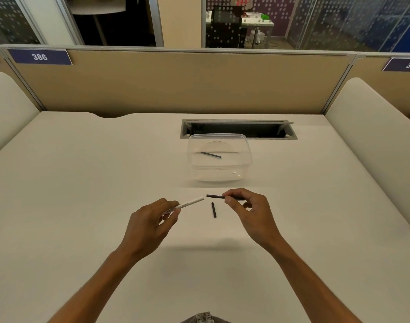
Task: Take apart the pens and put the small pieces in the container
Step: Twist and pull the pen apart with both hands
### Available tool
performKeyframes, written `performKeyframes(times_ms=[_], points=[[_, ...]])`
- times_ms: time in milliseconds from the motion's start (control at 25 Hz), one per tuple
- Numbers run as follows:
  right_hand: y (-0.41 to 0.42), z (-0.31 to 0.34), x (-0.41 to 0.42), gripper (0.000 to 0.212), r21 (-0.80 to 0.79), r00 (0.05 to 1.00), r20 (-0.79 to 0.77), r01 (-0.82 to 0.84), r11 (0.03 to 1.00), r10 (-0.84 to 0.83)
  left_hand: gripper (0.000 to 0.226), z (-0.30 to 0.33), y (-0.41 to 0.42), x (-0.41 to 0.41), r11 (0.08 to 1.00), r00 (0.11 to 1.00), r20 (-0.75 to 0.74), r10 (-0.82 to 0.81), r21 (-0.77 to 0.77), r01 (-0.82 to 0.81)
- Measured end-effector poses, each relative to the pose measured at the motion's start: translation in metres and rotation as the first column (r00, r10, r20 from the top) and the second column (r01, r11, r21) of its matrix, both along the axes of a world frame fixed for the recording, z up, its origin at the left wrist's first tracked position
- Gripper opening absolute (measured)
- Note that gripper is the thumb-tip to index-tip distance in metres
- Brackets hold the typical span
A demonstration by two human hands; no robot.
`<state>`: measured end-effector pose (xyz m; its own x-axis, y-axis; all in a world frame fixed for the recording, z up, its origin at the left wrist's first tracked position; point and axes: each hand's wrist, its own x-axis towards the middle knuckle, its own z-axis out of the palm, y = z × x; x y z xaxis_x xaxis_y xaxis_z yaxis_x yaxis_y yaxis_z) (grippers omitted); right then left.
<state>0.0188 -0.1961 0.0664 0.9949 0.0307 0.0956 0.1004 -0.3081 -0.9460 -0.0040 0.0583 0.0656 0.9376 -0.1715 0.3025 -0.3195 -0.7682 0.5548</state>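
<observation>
Pen barrel (190, 203): white tube with small print along its side, held above the desk, its open end pointing right and slightly away from the person
Left hand (152, 220): fingers closed around the near end of the pen barrel, thumb and forefinger pinching it; the rest of the hand was curled beneath
Black inner piece (215, 196): thin dark rod lying roughly level, its free tip just beside the open end of the barrel but apart from it
Right hand (248, 210): thumb and forefinger were pinched shut on the black inner piece; its far end was hidden behind the fingers, so its full length could not be told
Loose black piece (214, 210): short dark stick lying on the desk between the two hands, pointing toward the person
Container (219, 173): clear plastic tub, lidless, standing beyond the hands, near the cable slot (238, 129)
Piece in container (211, 155): one thin dark rod lay on the bottom, angled slightly
Desk (82, 183): pale surface bounded by a tan partition (199, 82)
</observation>
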Motion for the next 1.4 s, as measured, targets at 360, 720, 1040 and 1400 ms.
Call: performKeyframes(times_ms=[360, 720, 1040, 1400], points=[[0.004, 0.004, -0.001, 0.010, -0.011, 1.000, 0.011, -0.002, 1.000, 0.002, 0.015, 0.005, 0.000, 0.000, 1.000, 1.000, 0.013, -0.019, 0.004, 0.019], [0.000, 0.007, 0.000, 0.009, -0.104, 0.997, 0.045, -0.059, 0.993, 0.064, 0.020, 0.007, -0.001, 0.000, 0.999, 0.999, 0.016, -0.046, 0.022, 0.045], [0.007, 0.011, -0.003, 0.013, -0.051, 0.985, 0.021, -0.169, 0.984, 0.171, 0.021, 0.008, -0.008, 0.000, 0.993, 0.993, -0.025, -0.117, 0.003, 0.118], [0.013, 0.001, -0.009, 0.011, 0.225, 0.998, -0.023, 0.058, 0.973, -0.054, 0.013, 0.004, -0.008, 0.000, 0.994, 0.996, -0.027, -0.083, -0.080, 0.081]])
